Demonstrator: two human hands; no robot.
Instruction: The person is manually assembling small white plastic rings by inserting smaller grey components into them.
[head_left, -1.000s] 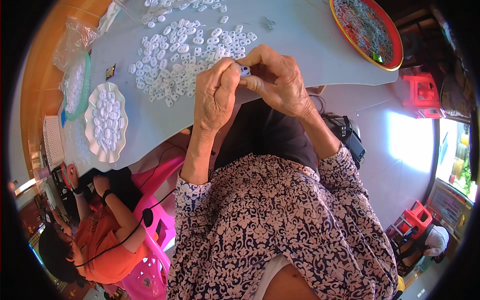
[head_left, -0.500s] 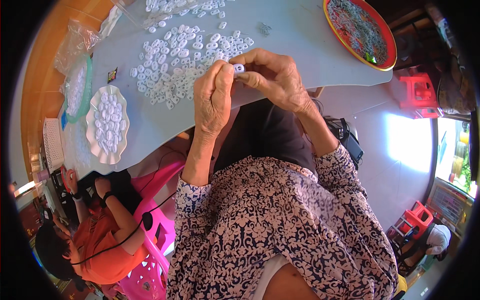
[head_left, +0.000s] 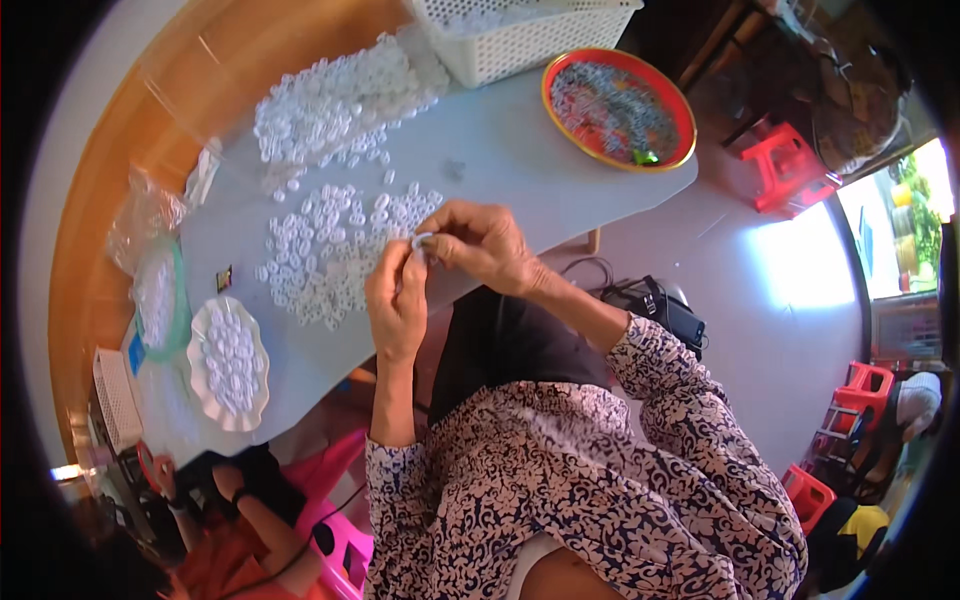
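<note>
Both hands meet above the near edge of the grey table (head_left: 520, 125). My left hand (head_left: 397, 298) pinches a small white oval plastic piece (head_left: 421, 241) between thumb and fingers. From the right, my right hand (head_left: 490, 248) closes thumb and forefinger on the same piece; the fingers partly hide it. Just beyond my hands lies a loose spread of similar white oval pieces (head_left: 325, 245), many with holes. To the left, a white wavy-rimmed dish (head_left: 258, 408) holds more such pieces.
A red round tray (head_left: 683, 118) of small grey metal parts stands at the far right, beside a white perforated basket (head_left: 520, 52). A larger heap of white pieces (head_left: 330, 100) lies at the back. Left are a green-rimmed container (head_left: 180, 300) and a person's orange sleeve (head_left: 235, 560).
The view has tilted up, so the table's back, the basket and the large heap show more. My hands stay together on the white piece, whose holes are now turned out of sight.
</note>
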